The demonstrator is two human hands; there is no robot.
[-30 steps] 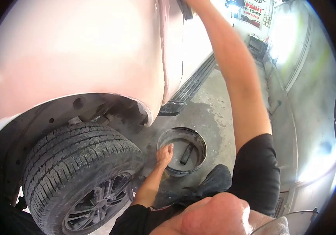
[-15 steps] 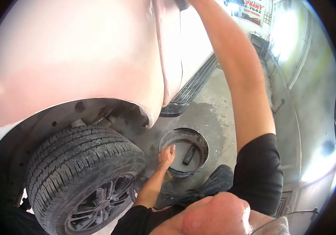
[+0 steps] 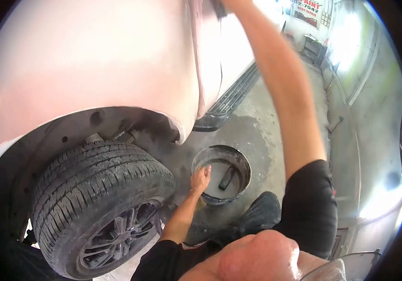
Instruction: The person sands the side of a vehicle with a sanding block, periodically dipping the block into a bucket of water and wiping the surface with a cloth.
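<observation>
The largest thing is the curved vehicle body [image 3: 116, 61], pale and whitish with a broad pinkish-tan patch above the wheel arch and along its edge. A mottled grey-green wall [image 3: 379, 89] rises at the right, bright lights glaring on it, and a grey concrete floor [image 3: 257, 117] with a darker, wet-looking patch lies between wall and vehicle. Under the arch sits a black treaded rubber tyre [image 3: 97, 180] around a dark multi-spoked wheel [image 3: 121, 236]. A ribbed black running board [image 3: 231, 104] runs back along the lower side of the vehicle body.

Next in size is a round, dark-rimmed bucket [image 3: 245, 161], on the floor near the tyre and the front end of the running board, with cloudy grey liquid in it. Far back, a red-and-black lettered sign [image 3: 306, 14] hangs above a dark stand [image 3: 312, 49].

The right hand [image 3: 234, 3], at the end of a raised bare arm, is blurred and cut off by the top edge; it is at the dark handheld block [image 3: 219, 8], which lies close against the vehicle body beside the pinkish seam. I cannot tell how its fingers are closed. The left hand [image 3: 201, 179] is at the bucket's near-left rim, fingers close together; whether they grip anything I cannot tell. Smallest is a black oblong block [image 3: 227, 178], lying slanted in the grey liquid inside the bucket, apart from the left hand
</observation>
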